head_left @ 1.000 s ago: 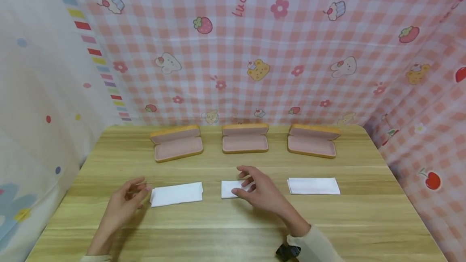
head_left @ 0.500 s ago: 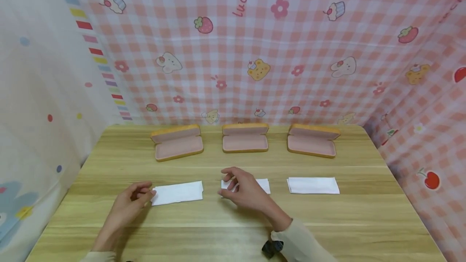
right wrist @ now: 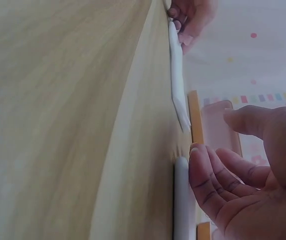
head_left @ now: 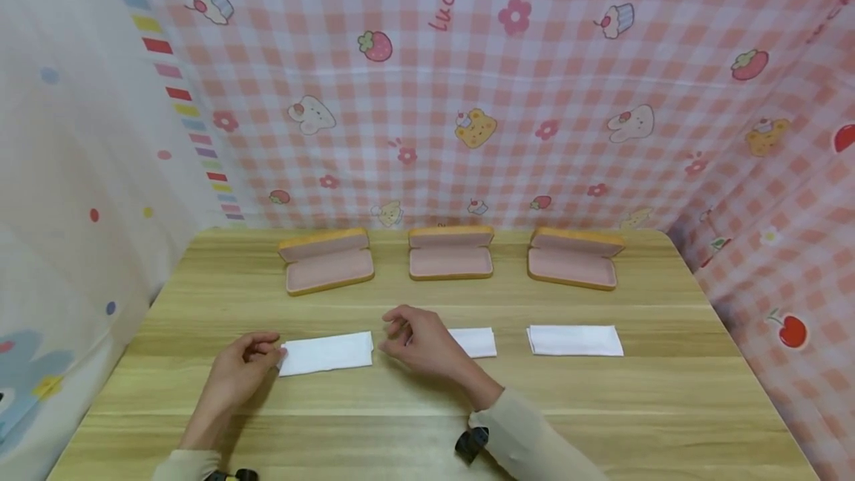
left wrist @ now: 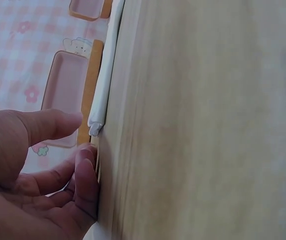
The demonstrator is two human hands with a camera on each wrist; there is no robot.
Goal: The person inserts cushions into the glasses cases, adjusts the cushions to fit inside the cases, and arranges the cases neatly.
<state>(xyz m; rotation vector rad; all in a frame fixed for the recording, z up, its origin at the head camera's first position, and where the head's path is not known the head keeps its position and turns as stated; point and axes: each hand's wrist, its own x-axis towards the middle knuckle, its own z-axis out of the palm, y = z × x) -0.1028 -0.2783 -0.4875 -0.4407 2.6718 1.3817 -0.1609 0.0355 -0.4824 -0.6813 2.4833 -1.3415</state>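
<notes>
A folded white cloth (head_left: 326, 354) lies on the left of the table, its left end right at the fingertips of my left hand (head_left: 242, 366). In the left wrist view that hand's thumb and relaxed fingers stand apart beside the cloth's end. My right hand (head_left: 424, 341) is over the left end of the middle folded cloth (head_left: 476, 343), hiding part of it. Its fingers reach toward the left cloth's right end, with nothing between thumb and fingers in the right wrist view. A third folded cloth (head_left: 576, 341) lies flat on the right.
Along the back of the wooden table (head_left: 374, 436) stand three glasses cases with lids up and pink linings: left case (head_left: 331, 270), middle case (head_left: 450, 262), right case (head_left: 572, 268). Behind them hangs a pink checked curtain (head_left: 401, 95).
My right hand has moved left across the middle cloth toward the left cloth. My left hand has shifted slightly right, up to the left cloth's end. Cloths and cases stay about where they were.
</notes>
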